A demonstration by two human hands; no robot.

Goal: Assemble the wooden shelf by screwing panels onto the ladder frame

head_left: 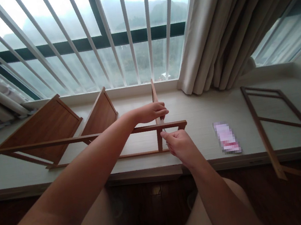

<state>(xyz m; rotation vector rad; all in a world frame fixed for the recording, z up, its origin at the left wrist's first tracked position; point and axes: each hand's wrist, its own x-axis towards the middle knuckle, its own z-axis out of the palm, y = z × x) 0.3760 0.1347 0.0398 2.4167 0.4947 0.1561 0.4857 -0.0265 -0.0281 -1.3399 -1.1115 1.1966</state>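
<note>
A wooden shelf frame [108,134] lies on its side on the pale window ledge, with boards standing up from it. Stretched over its upper rail, my left hand [154,112] is closed around the edge of the rightmost board [153,93]. My right hand [178,144] is closed just in front of the frame's right end. From its fingers pokes a thin silver tool [164,130] that looks like a hex key, close to the rail and that board. Most of the tool is hidden by the fingers. The middle board [101,114] and large left board [46,125] lean at an angle.
A second wooden frame [282,122] leans on the right of the ledge [195,109], reaching past its front edge. A blurred pink, phone-shaped item [227,137] lies between. Behind are window bars [128,36] and curtains [210,23]. My legs are below the ledge.
</note>
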